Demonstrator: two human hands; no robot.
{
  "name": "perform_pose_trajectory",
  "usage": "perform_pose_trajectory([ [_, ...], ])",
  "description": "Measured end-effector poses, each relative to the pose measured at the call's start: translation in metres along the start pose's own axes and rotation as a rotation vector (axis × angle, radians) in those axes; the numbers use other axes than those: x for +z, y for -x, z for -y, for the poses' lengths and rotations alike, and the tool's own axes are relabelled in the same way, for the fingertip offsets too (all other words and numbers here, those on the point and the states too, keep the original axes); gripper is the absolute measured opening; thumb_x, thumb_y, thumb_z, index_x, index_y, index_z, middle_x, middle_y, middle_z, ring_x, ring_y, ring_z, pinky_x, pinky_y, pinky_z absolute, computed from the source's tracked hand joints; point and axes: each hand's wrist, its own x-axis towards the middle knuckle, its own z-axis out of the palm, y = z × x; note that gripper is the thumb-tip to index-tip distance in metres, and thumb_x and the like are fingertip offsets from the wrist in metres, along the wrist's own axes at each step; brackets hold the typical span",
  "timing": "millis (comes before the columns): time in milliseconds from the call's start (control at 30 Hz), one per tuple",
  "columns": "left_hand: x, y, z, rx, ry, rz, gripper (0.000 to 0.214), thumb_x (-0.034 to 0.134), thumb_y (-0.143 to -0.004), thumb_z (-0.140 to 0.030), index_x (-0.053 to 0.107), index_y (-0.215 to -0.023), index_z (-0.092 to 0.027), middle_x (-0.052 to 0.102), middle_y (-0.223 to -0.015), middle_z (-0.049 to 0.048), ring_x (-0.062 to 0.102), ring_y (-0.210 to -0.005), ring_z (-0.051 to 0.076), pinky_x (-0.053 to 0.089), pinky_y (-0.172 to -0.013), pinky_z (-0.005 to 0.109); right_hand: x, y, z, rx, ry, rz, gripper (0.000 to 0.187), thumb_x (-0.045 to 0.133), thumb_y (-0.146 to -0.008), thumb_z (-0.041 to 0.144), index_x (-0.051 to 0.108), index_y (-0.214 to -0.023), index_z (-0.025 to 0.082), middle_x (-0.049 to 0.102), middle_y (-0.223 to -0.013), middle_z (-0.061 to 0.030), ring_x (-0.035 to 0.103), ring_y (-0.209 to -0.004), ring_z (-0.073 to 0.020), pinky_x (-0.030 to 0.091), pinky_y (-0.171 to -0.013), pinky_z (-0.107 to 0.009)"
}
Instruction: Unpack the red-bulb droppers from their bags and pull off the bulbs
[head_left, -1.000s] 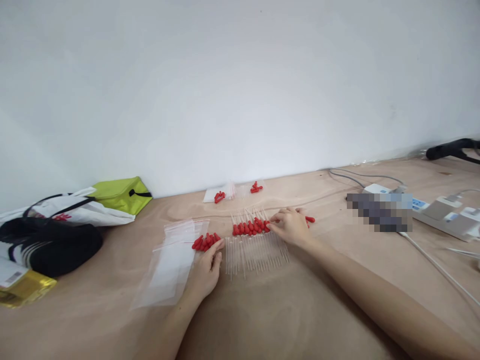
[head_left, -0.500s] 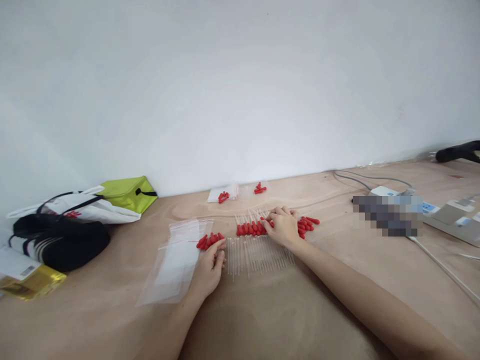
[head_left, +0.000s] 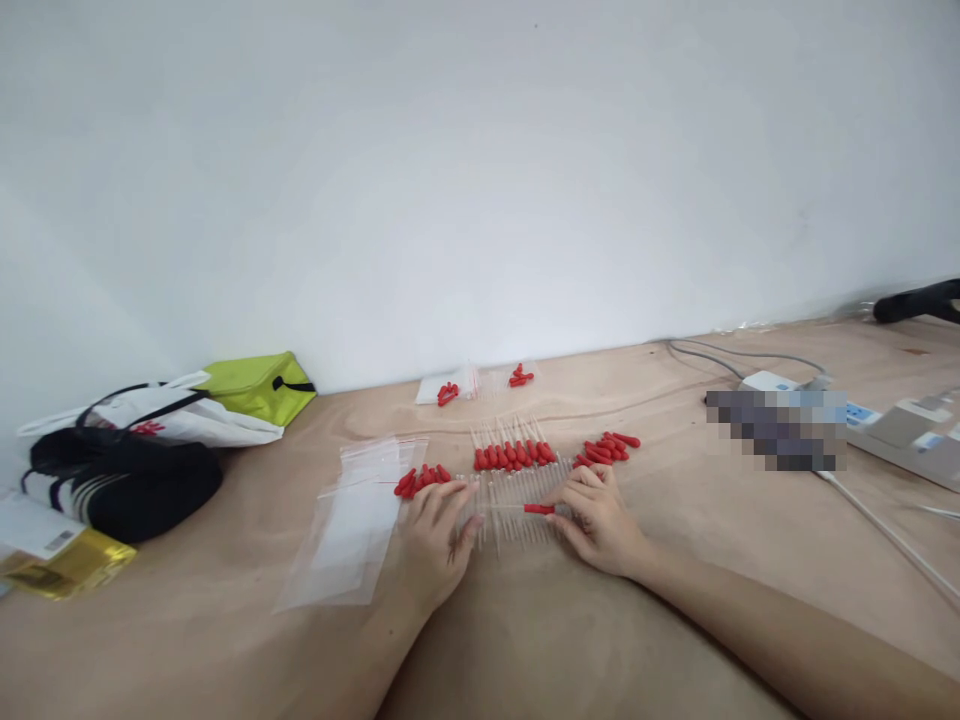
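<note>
A row of clear glass droppers with red rubber bulbs (head_left: pixel 514 456) lies on the wooden table (head_left: pixel 570 640). My right hand (head_left: pixel 600 515) pinches the red bulb end of one dropper (head_left: pixel 525 509), held sideways over the row's glass tips. My left hand (head_left: pixel 435 535) reaches toward its glass tip with fingers curled. Loose red bulbs lie in a pile to the left (head_left: pixel 420 479) and another to the right (head_left: pixel 606 449).
Clear zip bags (head_left: pixel 352 520) lie left of my left hand. Small bags with red bulbs (head_left: pixel 480 382) rest by the wall. Black, white and green bags (head_left: pixel 150 440) sit at far left. Power strips and cables (head_left: pixel 885 430) occupy the right.
My right hand has drawn back from the row of bulbs toward me, now holding one dropper sideways. My left hand has shifted right toward it.
</note>
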Motion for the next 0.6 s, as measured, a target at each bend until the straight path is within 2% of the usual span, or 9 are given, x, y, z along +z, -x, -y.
perform_pose_trajectory([
  [133, 0.001, -0.001, -0.014, 0.139, -0.061, 0.026, 0.017, 0.049, -0.081, -0.027, 0.065, -0.088, -0.024, 0.064, -0.087, 0.0042, 0.053, -0.086, 0.019, 0.039, -0.076, 0.034, 0.004, -0.003, 0.005, -0.054, -0.025, -0.001, 0.012, 0.048, -0.081, 0.024, 0.06, -0.083, 0.023, 0.063, -0.071, 0.0011, 0.048, -0.073, -0.0145, 0.024, -0.075, -0.034],
  [233, 0.004, -0.002, -0.019, 0.151, -0.064, 0.05, 0.019, 0.048, -0.083, -0.026, 0.066, -0.077, -0.024, 0.065, -0.075, 0.0021, 0.054, -0.077, 0.017, 0.036, -0.072, 0.034, 0.005, -0.004, 0.006, -0.069, -0.008, 0.007, 0.012, 0.049, -0.08, 0.026, 0.06, -0.085, 0.023, 0.063, -0.073, 0.001, 0.048, -0.074, -0.0144, 0.024, -0.074, -0.034],
  [400, 0.006, -0.002, -0.023, 0.164, -0.054, 0.024, 0.022, 0.046, -0.084, -0.024, 0.063, -0.07, -0.021, 0.065, -0.068, -0.0002, 0.053, -0.07, 0.015, 0.033, -0.074, 0.034, 0.011, -0.006, 0.009, -0.085, 0.045, -0.018, 0.02, 0.056, -0.076, 0.04, 0.062, -0.086, 0.024, 0.063, -0.075, 0.0001, 0.047, -0.074, -0.0146, 0.023, -0.074, -0.034],
  [500, 0.004, -0.001, -0.025, 0.168, -0.047, 0.022, 0.023, 0.045, -0.084, -0.021, 0.061, -0.068, -0.02, 0.064, -0.066, -0.0007, 0.053, -0.067, 0.014, 0.033, -0.074, 0.034, 0.017, -0.006, 0.009, -0.148, 0.069, -0.045, 0.014, 0.054, -0.079, 0.036, 0.063, -0.08, 0.026, 0.059, -0.064, 0.0019, 0.045, -0.071, -0.0137, 0.022, -0.075, -0.035],
  [600, 0.002, 0.001, -0.025, 0.169, -0.064, 0.04, 0.024, 0.043, -0.084, -0.02, 0.06, -0.067, -0.021, 0.063, -0.063, -0.0011, 0.053, -0.065, 0.013, 0.033, -0.072, 0.033, 0.02, -0.004, 0.009, -0.187, 0.095, -0.048, 0.017, 0.051, -0.081, 0.033, 0.062, -0.074, 0.023, 0.054, -0.059, 0.0019, 0.044, -0.069, -0.0131, 0.022, -0.077, -0.035],
])
